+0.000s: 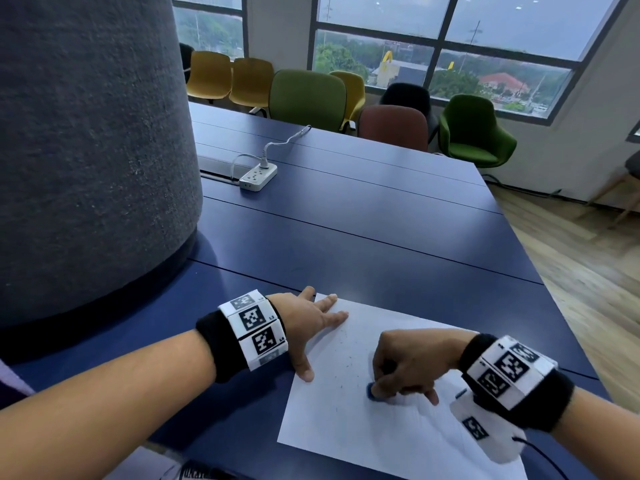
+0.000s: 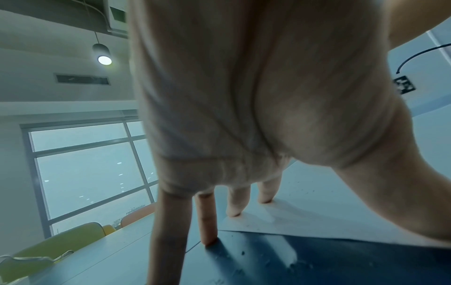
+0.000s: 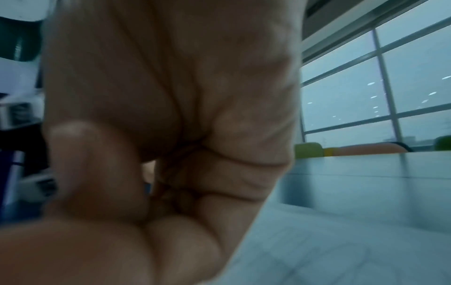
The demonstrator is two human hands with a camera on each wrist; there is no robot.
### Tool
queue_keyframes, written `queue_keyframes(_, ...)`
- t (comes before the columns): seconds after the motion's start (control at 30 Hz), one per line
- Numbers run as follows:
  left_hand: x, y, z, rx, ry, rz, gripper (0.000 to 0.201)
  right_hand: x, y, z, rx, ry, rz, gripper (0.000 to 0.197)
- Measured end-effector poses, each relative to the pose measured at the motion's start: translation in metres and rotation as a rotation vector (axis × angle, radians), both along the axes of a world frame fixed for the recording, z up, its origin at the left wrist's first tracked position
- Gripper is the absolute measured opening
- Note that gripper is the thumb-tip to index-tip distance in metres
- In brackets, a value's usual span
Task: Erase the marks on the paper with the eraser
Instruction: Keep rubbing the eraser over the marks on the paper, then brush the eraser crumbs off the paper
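Observation:
A white sheet of paper (image 1: 349, 410) lies on the dark blue table (image 1: 346, 220) in front of me, speckled with dark eraser crumbs. My left hand (image 1: 311, 323) lies flat with spread straight fingers (image 2: 234, 204) pressing the paper's (image 2: 317, 202) upper left corner. Two of its fingers stand on the table (image 2: 256, 256) beside the sheet. My right hand (image 1: 405, 368) is curled and pinches a small blue eraser (image 1: 373, 393), pressed against the paper near its middle. In the right wrist view the curled right hand (image 3: 151, 173) fills the blurred frame and hides the eraser.
A grey felt-covered column (image 1: 90, 150) rises at the left, close to my left arm. A white power strip (image 1: 258, 176) with its cable lies farther back on the table. Coloured chairs (image 1: 308, 95) line the far edge below the windows. The table's right edge drops to wooden floor (image 1: 588, 271).

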State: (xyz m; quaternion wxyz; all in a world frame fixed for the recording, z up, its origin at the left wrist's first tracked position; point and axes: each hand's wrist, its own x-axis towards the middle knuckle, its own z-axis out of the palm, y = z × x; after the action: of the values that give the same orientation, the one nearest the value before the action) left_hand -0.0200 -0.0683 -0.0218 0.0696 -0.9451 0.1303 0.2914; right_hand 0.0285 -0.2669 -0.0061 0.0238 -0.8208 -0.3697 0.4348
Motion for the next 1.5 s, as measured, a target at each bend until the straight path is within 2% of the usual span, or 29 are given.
queue_keyframes(0.17, 0.0, 0.001, -0.001, 0.001, -0.004, -0.01, 0.118, 0.035, 0.01, 0.0, 0.123, -0.161, -0.208, 0.036)
queue_keyframes(0.37, 0.001, 0.001, -0.002, -0.003, -0.004, -0.014, 0.118, 0.015, 0.008, 0.0, -0.039, -0.012, -0.014, 0.028)
queue_keyframes(0.5, 0.001, 0.002, -0.003, -0.007, -0.007, -0.004, 0.119, 0.026, 0.009, 0.003, 0.061, -0.157, -0.152, 0.031)
queue_keyframes(0.7, 0.001, 0.002, -0.004, -0.013, -0.007, 0.004, 0.12, -0.012, -0.011, -0.005, 0.055, -0.251, -0.004, 0.022)
queue_keyframes(0.83, 0.001, 0.003, -0.005, -0.029, -0.011, 0.021, 0.12, -0.029, -0.053, -0.015, 0.175, -0.513, -0.022, 0.026)
queue_keyframes(0.97, 0.002, 0.006, -0.007, -0.055, -0.033, 0.02, 0.12, -0.053, -0.094, -0.022, 0.198, -0.512, -0.077, 0.027)
queue_keyframes(1.07, 0.001, 0.009, -0.009, -0.08, -0.06, 0.019, 0.12, -0.066, -0.099, -0.021, 0.18, -0.496, -0.096, 0.019)
queue_keyframes(1.17, -0.002, 0.015, -0.005, -0.074, -0.062, 0.009, 0.112, -0.069, -0.097, -0.019, 0.154, -0.524, -0.105, 0.022)
queue_keyframes(1.3, -0.009, 0.018, -0.003, -0.039, -0.069, 0.05, 0.086, -0.066, -0.098, -0.019, 0.154, -0.519, -0.083, 0.026)
queue_keyframes(1.37, -0.019, 0.009, -0.006, -0.005, -0.113, -0.002, 0.079, -0.065, -0.098, -0.02, 0.162, -0.508, -0.087, 0.026)
queue_keyframes(1.5, -0.053, -0.028, -0.021, -0.058, -0.136, -0.284, 0.082, -0.06, -0.1, -0.023, 0.202, -0.466, -0.115, 0.026)
